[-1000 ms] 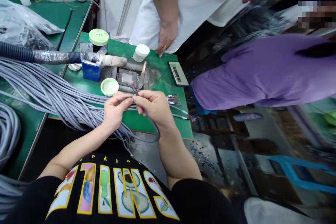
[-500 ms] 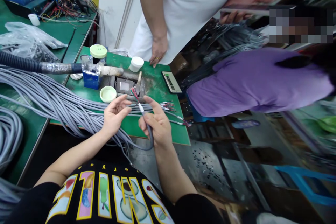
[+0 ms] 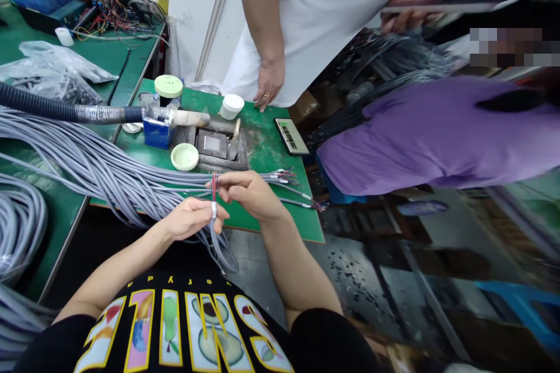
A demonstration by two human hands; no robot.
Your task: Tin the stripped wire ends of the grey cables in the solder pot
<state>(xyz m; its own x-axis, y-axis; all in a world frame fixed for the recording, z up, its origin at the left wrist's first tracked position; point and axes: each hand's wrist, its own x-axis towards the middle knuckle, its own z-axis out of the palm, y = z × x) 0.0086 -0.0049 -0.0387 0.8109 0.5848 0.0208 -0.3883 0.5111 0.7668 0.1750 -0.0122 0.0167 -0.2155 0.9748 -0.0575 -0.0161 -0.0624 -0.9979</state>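
My left hand (image 3: 190, 219) is closed on a grey cable (image 3: 214, 227) just at its white sleeve (image 3: 214, 208). From the sleeve, thin coloured wires (image 3: 214, 183), mostly red, point upward. My right hand (image 3: 250, 193) has its fingers bent around these wires, with the fingertips pinching at them. Behind the hands, a large bundle of grey cables (image 3: 100, 169) runs across the bench from the left. Several stripped cable ends (image 3: 282, 175) lie at its right end.
A metal solder pot (image 3: 212, 143) sits on the green table (image 3: 266, 134), near a pale lid (image 3: 184, 157), white jar (image 3: 231, 106), blue box (image 3: 156, 133), black hose (image 3: 39, 104) and phone (image 3: 291, 136). A co-worker's hand (image 3: 269, 83) rests at the far edge; a person in purple (image 3: 429, 134) is at right.
The cable end has passed from my right hand to my left and now stands more upright. My right hand has moved up to its wires. The view has shifted slightly.
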